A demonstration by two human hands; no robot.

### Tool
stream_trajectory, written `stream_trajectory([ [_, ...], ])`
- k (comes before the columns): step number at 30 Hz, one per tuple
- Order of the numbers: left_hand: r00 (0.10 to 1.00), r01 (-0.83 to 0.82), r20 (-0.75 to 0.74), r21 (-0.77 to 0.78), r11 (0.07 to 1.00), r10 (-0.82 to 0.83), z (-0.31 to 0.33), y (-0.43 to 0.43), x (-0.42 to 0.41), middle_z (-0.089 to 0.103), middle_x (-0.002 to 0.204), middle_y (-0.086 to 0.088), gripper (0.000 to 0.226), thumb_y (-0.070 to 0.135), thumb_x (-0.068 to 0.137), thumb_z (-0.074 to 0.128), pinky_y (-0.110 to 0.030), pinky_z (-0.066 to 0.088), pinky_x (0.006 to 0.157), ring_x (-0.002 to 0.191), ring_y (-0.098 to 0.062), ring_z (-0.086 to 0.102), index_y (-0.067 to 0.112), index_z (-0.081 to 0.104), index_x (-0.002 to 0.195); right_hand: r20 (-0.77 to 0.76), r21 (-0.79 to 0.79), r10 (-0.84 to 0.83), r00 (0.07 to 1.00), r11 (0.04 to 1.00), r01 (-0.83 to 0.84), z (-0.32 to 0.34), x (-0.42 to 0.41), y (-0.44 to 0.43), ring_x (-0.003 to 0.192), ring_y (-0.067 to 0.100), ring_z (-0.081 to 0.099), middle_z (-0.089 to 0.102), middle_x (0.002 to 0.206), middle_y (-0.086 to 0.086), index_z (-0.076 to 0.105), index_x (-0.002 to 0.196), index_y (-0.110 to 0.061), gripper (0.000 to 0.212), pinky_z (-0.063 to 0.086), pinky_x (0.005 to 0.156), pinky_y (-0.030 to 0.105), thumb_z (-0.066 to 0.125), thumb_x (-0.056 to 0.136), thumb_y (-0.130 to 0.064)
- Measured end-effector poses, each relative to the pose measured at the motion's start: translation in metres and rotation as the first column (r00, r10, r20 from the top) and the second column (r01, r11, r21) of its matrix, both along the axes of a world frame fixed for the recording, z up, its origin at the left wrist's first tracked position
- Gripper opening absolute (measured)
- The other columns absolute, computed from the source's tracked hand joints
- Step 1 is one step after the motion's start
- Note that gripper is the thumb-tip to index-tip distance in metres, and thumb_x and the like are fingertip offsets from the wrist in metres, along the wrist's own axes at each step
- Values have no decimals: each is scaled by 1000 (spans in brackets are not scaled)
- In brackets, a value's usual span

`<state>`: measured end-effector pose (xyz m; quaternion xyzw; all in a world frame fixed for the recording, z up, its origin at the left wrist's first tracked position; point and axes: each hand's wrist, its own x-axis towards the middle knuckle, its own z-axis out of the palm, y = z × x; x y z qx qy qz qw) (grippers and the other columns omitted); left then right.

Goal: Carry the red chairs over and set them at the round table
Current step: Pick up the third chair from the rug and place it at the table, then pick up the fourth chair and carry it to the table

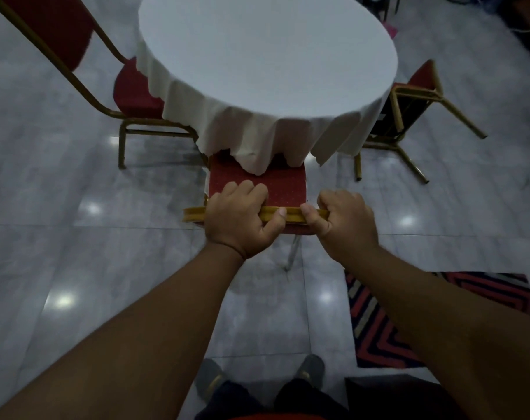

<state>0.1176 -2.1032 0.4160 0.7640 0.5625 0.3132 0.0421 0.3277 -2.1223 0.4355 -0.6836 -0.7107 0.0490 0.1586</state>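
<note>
Red chair [283,184] at the near edge of the round counter [266,56], its seat partly under the hanging white tablecloth [257,137]. Left hand [239,219] and right hand [345,221] both grip the gold top rail [291,213] of the chair back, fingers [248,189] curled closed over it. A second red chair [130,92] stands left of the counter, a third [409,98] right of it, tilted. Patterned rug [378,322] lies on the marble floor [75,237], on the near right side of the counter.

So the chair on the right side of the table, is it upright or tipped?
Tipped. The right chair leans toward the round table, its gold legs splayed outward off the floor.
</note>
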Motion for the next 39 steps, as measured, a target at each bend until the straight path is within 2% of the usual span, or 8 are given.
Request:
stream_trajectory([
  [9,999,10,-41,-49,999,-12,6,-4,2,49,75,2,43,60,84,42,-33,30,62,71,-23,47,19,55,78,-71,-46,-151,986,988,148,0,-6,-16,83,18,43,47,83,-4,44,84,-28,65,38,75,35,17,83,-87],
  [14,996,-77,-68,-193,978,65,19,-7,10,44,75,6,42,62,84,37,-35,35,68,76,-22,46,23,52,76,-117,-181,-123,986,978,100,2,22,-26,91,16,45,50,91,-8,50,95,-33,58,42,80,35,20,87,-81],
  [16,994,-39,-106,-252,967,13,31,-8,22,45,75,8,41,64,83,37,-37,40,71,76,-20,46,26,52,78,-110,-234,-142,984,966,113,3,43,-30,96,14,46,52,96,-9,52,100,-35,56,46,82,38,22,89,-80],
  [19,960,80,-236,-274,958,-148,46,-16,67,47,81,10,41,67,82,41,-38,45,74,79,-17,47,28,54,85,-47,-292,-157,986,947,137,3,75,-34,105,16,47,55,107,-8,55,109,-34,60,46,87,40,22,88,-80],
  [22,953,9,-291,-257,966,-86,51,-13,114,57,93,9,41,64,85,41,-36,45,74,88,-16,53,29,60,96,19,-291,-150,989,945,149,3,113,-36,114,20,50,59,122,-3,56,125,-31,60,44,93,40,27,93,-73],
  [24,932,30,-340,-269,963,-124,51,-7,144,60,100,8,41,61,87,43,-37,45,76,92,-16,55,28,60,104,51,-301,-171,984,937,179,1,150,-40,120,23,49,58,131,-1,53,133,-28,56,42,99,41,32,97,-65],
  [32,861,228,-317,-461,858,-398,39,5,323,63,126,3,46,53,95,44,-36,40,96,116,-18,57,23,58,127,181,-340,-372,911,845,413,8,329,-60,126,26,48,57,135,4,53,134,-22,57,37,105,42,30,100,-60],
  [39,752,370,-323,-515,774,-575,33,61,454,57,144,-5,54,52,102,38,-38,35,110,133,-23,50,18,52,142,147,-328,-524,839,774,541,14,441,-43,137,22,40,50,146,1,48,142,-20,62,27,114,41,28,100,-61],
])
